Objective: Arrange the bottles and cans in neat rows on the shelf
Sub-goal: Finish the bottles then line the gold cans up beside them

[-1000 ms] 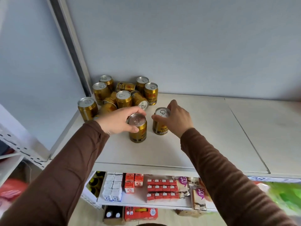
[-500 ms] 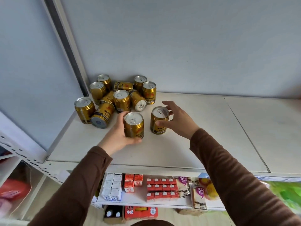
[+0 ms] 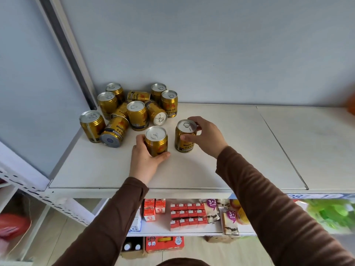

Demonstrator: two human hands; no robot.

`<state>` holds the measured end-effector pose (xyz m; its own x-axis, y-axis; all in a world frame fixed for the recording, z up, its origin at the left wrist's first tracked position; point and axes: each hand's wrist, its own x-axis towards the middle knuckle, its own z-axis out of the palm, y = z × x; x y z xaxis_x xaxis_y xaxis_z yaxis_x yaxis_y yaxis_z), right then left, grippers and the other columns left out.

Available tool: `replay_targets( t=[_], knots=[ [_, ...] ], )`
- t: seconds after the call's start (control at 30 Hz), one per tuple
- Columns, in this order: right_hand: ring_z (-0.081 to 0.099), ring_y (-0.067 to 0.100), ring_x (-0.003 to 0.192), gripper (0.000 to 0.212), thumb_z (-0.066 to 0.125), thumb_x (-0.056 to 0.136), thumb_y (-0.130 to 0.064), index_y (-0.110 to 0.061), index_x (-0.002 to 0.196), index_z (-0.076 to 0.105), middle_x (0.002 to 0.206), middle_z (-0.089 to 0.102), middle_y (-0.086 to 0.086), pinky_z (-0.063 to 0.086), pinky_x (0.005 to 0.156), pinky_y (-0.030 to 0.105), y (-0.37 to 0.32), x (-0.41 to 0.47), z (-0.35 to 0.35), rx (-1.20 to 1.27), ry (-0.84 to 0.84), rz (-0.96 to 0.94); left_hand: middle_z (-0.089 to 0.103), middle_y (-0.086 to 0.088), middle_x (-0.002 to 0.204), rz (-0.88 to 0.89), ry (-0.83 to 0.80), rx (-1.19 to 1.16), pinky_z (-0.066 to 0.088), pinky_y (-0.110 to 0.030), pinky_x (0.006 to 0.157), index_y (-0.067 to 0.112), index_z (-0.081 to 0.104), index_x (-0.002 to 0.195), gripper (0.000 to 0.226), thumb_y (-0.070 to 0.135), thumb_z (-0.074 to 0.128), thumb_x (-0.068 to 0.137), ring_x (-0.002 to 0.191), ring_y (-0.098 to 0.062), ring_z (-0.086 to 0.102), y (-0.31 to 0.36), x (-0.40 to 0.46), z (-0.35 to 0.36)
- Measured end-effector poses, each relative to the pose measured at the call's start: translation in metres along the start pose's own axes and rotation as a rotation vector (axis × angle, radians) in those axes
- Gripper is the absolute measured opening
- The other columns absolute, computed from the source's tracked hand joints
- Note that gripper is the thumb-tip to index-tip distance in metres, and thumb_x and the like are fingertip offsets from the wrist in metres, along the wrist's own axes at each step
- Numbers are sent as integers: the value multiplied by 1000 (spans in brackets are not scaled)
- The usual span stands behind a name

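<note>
Two gold cans stand upright near the middle of the white shelf (image 3: pixel 221 150). My left hand (image 3: pixel 145 160) grips the left can (image 3: pixel 156 141) low round its body. My right hand (image 3: pixel 208 138) holds the right can (image 3: pixel 185 135), thumb on its front and fingers behind its top. A heap of several gold cans (image 3: pixel 134 110) fills the back left corner; some stand upright, others lie on their sides, such as one (image 3: pixel 115 131) with its base towards me.
The shelf stretches to the right past a seam (image 3: pixel 278 143) into a second panel. A grey wall rises behind and a dark upright post (image 3: pixel 73 60) stands at the left. Red cartons (image 3: pixel 188 214) and snack packs (image 3: pixel 228 217) sit on the lower shelf.
My left hand has slid from the top of its can down to its lower body. My right hand has closed round the right can. Both cans stay upright, side by side.
</note>
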<state>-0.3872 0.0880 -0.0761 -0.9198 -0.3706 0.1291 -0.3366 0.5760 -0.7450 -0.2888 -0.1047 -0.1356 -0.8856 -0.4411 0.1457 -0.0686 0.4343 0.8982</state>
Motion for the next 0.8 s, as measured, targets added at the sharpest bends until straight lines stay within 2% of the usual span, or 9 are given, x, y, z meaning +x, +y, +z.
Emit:
replay_targets(
  t=[0.2, 0.3, 0.37, 0.47, 0.5, 0.6, 0.73, 0.8],
  knots=[
    [63, 15, 102, 59, 85, 72, -40, -24, 123, 61, 109, 68, -6, 53, 92, 42, 18, -25, -37, 127, 94, 79, 55, -4, 131, 61, -149, -87, 47, -37, 101, 25, 42, 132, 79, 30, 89, 68, 122, -22, 51, 16, -4, 26],
    [64, 13, 99, 59, 86, 71, -38, -23, 122, 62, 108, 68, -6, 54, 90, 41, 31, -45, -65, 147, 169, 108, 56, -4, 131, 111, -231, -122, 48, -39, 102, 25, 44, 132, 79, 30, 89, 68, 121, -22, 53, 35, -11, 53],
    [64, 11, 98, 58, 86, 71, -39, -23, 122, 62, 107, 68, -8, 55, 89, 39, 44, -62, -88, 145, 220, 121, 59, 0, 127, 148, -271, -138, 49, -31, 98, 26, 47, 129, 75, 30, 89, 68, 117, -17, 56, 51, -19, 75],
    [64, 9, 97, 57, 85, 70, -41, -23, 120, 63, 106, 68, -9, 56, 88, 39, 68, -91, -126, 142, 288, 142, 61, 15, 114, 191, -328, -174, 44, -5, 82, 30, 48, 122, 69, 30, 89, 67, 104, 9, 57, 77, -36, 112],
    [64, 10, 97, 57, 86, 70, -40, -24, 119, 63, 106, 68, -9, 56, 87, 39, 77, -100, -140, 145, 308, 148, 61, 19, 112, 202, -345, -179, 42, -2, 78, 30, 49, 121, 68, 30, 89, 66, 100, 15, 56, 86, -42, 126],
    [65, 13, 96, 56, 87, 69, -38, -23, 118, 64, 104, 70, -7, 55, 88, 41, 108, -130, -183, 151, 375, 158, 63, 19, 110, 217, -390, -195, 44, -5, 76, 28, 51, 119, 68, 32, 91, 64, 96, 11, 59, 115, -60, 172],
    [64, 12, 94, 55, 87, 68, -36, -22, 117, 64, 102, 69, -8, 55, 87, 41, 154, -171, -248, 132, 419, 185, 65, 23, 103, 229, -420, -196, 45, -11, 74, 36, 50, 112, 70, 50, 87, 55, 92, 9, 60, 154, -91, 243],
    [64, 13, 93, 55, 87, 69, -35, -23, 117, 63, 102, 69, -8, 55, 87, 41, 178, -189, -282, 115, 426, 195, 65, 22, 102, 221, -429, -207, 46, -16, 76, 37, 50, 110, 70, 51, 87, 52, 91, 8, 61, 173, -105, 280]
  ],
)
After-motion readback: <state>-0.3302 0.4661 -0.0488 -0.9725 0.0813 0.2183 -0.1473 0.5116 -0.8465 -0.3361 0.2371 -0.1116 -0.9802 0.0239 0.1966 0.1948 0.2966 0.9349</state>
